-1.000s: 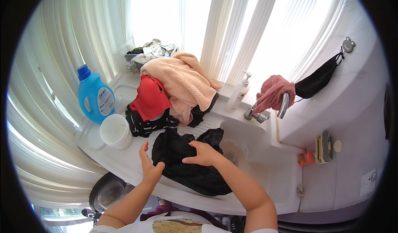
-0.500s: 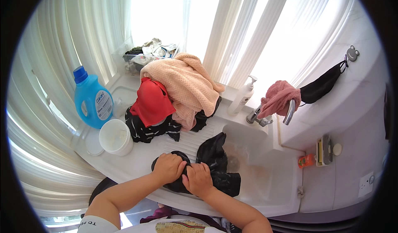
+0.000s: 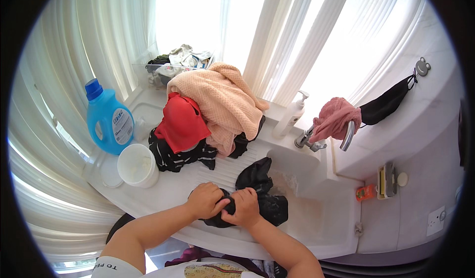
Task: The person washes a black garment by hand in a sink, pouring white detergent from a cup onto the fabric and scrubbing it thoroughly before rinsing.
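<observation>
A wet black cloth garment (image 3: 272, 206) lies bunched over the ribbed washboard (image 3: 217, 175) and the left edge of the white sink basin (image 3: 321, 218). My left hand (image 3: 205, 201) is closed round the left part of the garment. Beside it, almost touching, my right hand (image 3: 244, 206) grips the same cloth with its fingers curled over. The loose end spreads to the right of my hands, toward the basin. What kind of garment it is, I cannot make out.
Behind my hands sits a pile with a peach towel (image 3: 217, 95), a red garment (image 3: 183, 122) and black patterned cloth (image 3: 180, 156). At left stand a white tub (image 3: 137, 165) and a blue detergent bottle (image 3: 110, 119). A pump bottle (image 3: 290, 115) stands by the faucet (image 3: 349, 137), draped with a pink cloth (image 3: 336, 119).
Both hands have shifted slightly right along the garment, and its loose end is bunched a little more. Foamy water shows in the basin beside it.
</observation>
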{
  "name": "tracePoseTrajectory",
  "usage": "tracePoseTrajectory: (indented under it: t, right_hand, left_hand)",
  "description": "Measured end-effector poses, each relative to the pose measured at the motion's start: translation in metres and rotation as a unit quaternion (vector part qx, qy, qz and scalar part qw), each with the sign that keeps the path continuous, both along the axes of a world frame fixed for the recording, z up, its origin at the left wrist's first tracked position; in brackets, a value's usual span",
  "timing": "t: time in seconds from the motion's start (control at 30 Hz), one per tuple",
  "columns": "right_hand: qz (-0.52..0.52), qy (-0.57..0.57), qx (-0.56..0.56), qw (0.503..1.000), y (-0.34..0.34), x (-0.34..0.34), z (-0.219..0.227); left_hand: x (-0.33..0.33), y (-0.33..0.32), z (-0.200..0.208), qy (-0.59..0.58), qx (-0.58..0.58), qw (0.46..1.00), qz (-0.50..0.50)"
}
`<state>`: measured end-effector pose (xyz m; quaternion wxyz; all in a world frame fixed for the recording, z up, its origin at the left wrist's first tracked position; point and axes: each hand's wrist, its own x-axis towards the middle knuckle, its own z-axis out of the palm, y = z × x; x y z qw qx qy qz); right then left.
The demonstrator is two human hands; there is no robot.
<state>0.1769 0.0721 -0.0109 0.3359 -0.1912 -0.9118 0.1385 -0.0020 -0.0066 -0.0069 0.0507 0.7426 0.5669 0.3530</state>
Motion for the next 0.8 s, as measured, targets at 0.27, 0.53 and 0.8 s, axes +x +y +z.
tracePoseTrajectory:
  t: [0.27, 0.53, 0.8]
  right_hand:
    - [-0.006, -0.099, -0.100, 0.990, 0.029, -0.006, 0.030]
    - [-0.086, -0.002, -0.053, 0.995, 0.045, -0.037, -0.004]
    - [-0.034, -0.178, -0.044, 0.982, -0.017, 0.015, 0.024]
  left_hand:
    - [-0.007, 0.025, 0.016, 0.009, 0.097, 0.994, 0.041]
    - [0.002, 0.065, -0.010, -0.038, 0.052, 0.985, 0.162]
    - [0.013, -0.010, 0.022, 0.084, -0.030, 0.995, 0.041]
